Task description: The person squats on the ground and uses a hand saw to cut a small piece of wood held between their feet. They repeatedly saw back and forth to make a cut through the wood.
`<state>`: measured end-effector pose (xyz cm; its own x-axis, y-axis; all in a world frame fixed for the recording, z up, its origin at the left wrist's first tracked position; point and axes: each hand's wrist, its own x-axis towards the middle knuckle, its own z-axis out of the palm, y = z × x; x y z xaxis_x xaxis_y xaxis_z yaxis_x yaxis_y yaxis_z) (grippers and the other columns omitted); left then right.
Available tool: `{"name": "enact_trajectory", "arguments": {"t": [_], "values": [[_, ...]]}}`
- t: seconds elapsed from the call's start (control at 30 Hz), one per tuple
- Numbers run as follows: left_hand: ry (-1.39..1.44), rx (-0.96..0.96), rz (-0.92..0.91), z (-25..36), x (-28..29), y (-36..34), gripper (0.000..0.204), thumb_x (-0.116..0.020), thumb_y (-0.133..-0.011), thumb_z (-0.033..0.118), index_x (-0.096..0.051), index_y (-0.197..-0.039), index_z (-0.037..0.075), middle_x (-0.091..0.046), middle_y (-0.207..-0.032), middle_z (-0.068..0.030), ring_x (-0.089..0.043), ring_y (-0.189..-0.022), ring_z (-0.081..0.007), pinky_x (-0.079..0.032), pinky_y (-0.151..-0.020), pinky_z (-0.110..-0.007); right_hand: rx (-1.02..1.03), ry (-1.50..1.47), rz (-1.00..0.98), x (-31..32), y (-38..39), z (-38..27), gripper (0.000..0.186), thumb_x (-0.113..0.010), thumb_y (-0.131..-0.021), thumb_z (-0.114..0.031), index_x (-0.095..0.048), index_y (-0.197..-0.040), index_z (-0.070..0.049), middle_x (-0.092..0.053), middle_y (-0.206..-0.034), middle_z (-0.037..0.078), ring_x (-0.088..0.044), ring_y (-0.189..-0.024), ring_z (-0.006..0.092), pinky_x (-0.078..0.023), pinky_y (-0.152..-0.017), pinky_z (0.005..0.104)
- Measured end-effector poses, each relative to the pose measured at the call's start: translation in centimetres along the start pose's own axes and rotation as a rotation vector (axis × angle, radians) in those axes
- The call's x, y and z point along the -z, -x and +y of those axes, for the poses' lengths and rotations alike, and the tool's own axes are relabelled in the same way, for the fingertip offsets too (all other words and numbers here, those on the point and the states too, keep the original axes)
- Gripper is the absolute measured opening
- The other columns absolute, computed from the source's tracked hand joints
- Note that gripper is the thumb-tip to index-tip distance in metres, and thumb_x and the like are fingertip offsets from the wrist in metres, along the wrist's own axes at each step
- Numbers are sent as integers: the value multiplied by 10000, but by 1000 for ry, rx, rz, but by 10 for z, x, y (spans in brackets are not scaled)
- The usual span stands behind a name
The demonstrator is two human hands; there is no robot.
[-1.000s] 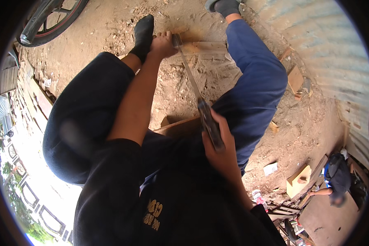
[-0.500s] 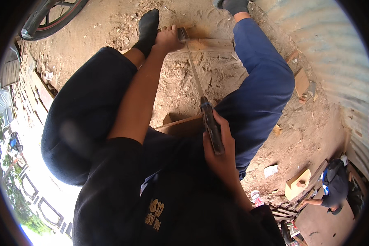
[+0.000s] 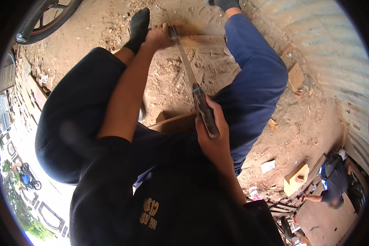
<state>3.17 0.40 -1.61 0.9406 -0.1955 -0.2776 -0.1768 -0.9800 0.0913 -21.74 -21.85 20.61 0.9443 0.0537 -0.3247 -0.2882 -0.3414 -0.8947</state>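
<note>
My right hand [image 3: 213, 127] grips the dark handle [image 3: 205, 110] of a long, narrow-bladed tool; its blade [image 3: 187, 65] slants away from me between my legs. My left hand [image 3: 158, 37] is closed at the blade's far end, beside my socked foot, around something I cannot make out. A small dark piece [image 3: 172, 32] shows by its fingers. A pale plank [image 3: 201, 41] lies on the dirt beyond the blade. A wooden board [image 3: 176, 122] is partly visible beneath me.
A wheel [image 3: 49, 18] is at upper left, stacked boards [image 3: 30, 80] at left, a passing scooter [image 3: 28, 176] lower left, a corrugated metal wall [image 3: 324, 49] at right. Another person [image 3: 332, 184] bends at lower right among wood scraps and a yellow piece [image 3: 295, 180].
My right hand and the tool's handle have moved forward, toward my left hand, since half a second ago. The view has shifted slightly. The scooter has moved along the street at left.
</note>
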Motion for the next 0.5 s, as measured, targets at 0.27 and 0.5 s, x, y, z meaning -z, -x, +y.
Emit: {"name": "enact_trajectory", "arguments": {"t": [0.27,0.5], "values": [[-19,28,-77,-1,10,-3,911,-675,-732,608,-393,-1346,-2,-530,-1268,-241,-532,-1183,-390,-445,-989,-461,-61,26,-20,13,17,-10,503,-558,-868,8,-404,-1346,-29,-615,-1096,253,-657,-1025,345,-503,-828,363],[11,33,-94,0,8,-3,917,-657,-742,638,-397,-1346,-2,-527,-1277,-241,-526,-1191,-394,-443,-993,-456,43,58,2,9,32,-11,482,-550,-862,38,-418,-1323,-14,-595,-1153,266,-637,-1052,375,-496,-837,360]]}}
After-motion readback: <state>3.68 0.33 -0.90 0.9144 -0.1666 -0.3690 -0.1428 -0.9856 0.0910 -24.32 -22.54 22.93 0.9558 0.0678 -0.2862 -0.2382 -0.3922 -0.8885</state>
